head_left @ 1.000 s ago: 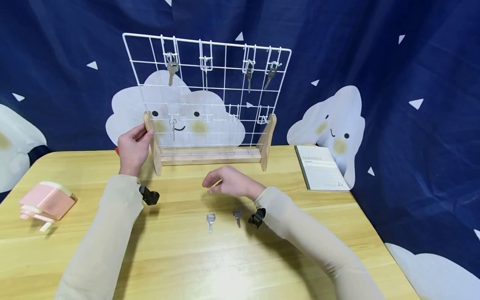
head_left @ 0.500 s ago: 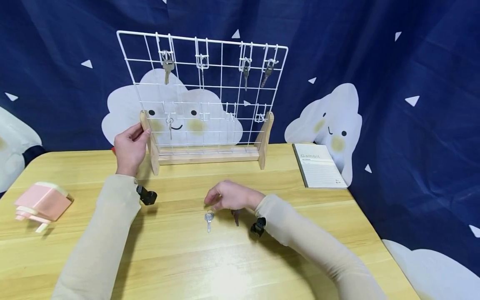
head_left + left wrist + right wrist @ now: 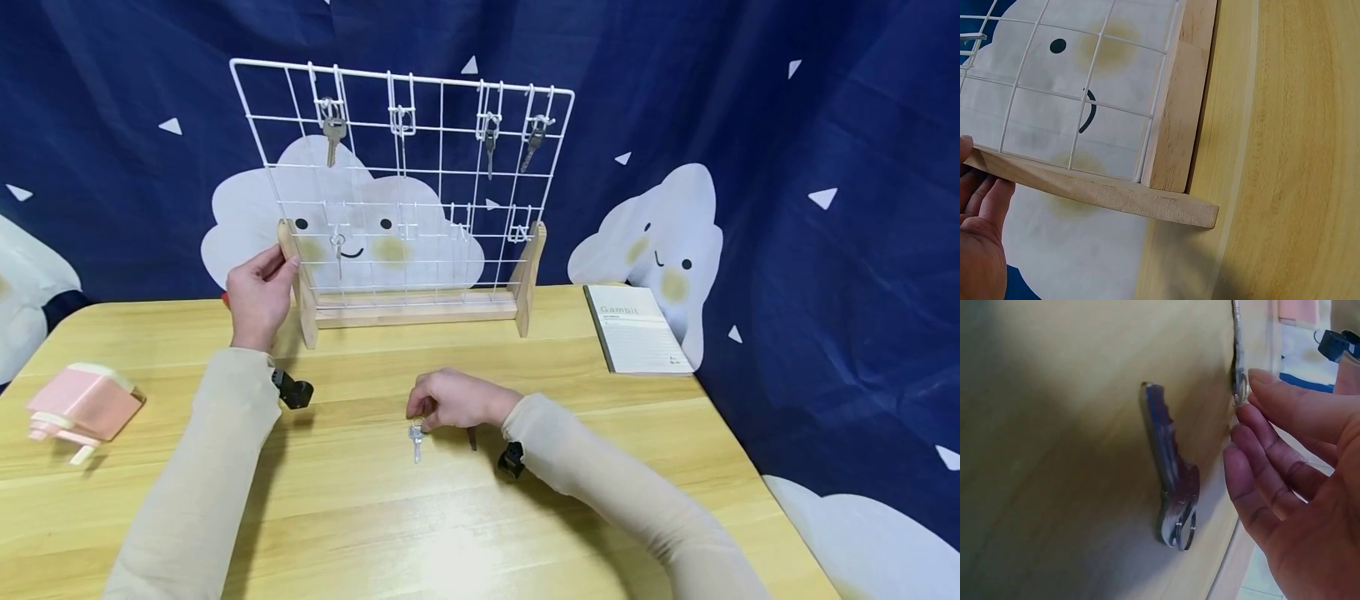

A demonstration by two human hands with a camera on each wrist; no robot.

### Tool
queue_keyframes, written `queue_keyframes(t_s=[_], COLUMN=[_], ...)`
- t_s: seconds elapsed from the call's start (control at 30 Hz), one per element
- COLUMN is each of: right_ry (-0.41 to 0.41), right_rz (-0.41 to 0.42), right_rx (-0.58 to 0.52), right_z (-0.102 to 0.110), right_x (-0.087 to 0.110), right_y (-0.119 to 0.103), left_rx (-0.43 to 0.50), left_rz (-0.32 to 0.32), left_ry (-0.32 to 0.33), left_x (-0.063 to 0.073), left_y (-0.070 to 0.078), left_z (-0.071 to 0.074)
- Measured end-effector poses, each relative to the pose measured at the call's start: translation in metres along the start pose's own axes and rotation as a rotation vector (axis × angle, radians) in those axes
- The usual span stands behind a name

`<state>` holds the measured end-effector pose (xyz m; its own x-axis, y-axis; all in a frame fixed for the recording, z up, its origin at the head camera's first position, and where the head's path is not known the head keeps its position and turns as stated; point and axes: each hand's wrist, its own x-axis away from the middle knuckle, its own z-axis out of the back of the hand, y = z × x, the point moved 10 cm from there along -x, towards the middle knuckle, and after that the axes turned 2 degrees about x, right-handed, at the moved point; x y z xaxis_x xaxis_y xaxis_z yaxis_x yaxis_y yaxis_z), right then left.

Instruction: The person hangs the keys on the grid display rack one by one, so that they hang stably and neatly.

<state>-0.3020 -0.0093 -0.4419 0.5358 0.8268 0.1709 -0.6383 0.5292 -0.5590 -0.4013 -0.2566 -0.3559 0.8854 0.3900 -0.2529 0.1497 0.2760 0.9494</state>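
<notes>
A white wire grid rack (image 3: pixel 441 172) on a wooden stand faces me, with several keys hanging from its hooks, one key (image 3: pixel 334 135) at upper left. My left hand (image 3: pixel 258 300) grips the stand's left wooden upright (image 3: pixel 1097 190) between thumb and fingers. Low over the tabletop, my right hand (image 3: pixel 461 398) pinches the ring of a silver key (image 3: pixel 416 446); in the right wrist view thumb and forefinger meet at that ring. A second key (image 3: pixel 1172 462) with a small ring lies on the table under the right hand, mostly hidden in the head view.
A pink boxlike object (image 3: pixel 88 404) with a small handle stands at the table's left. A notebook (image 3: pixel 641 333) lies at the back right. Behind the wooden table (image 3: pixel 360 517) hangs a dark blue cloth (image 3: pixel 622 67) with white clouds.
My right hand has come down toward me onto the left-hand key's ring, its fingers closing there and covering much of the second key. The left hand keeps its hold on the upright.
</notes>
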Motion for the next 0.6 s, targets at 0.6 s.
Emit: queue_keyframes(t_s=[0.6], right_ry=[0.017], right_rz=[0.013], right_rx=[-0.053], right_z=[0.0035], right_x=[-0.0009], right_y=[0.0044], left_rx=[0.011], left_rz=[-0.039], left_ry=[0.018], left_x=[-0.0016], left_y=[0.0019], left_z=[0.0014])
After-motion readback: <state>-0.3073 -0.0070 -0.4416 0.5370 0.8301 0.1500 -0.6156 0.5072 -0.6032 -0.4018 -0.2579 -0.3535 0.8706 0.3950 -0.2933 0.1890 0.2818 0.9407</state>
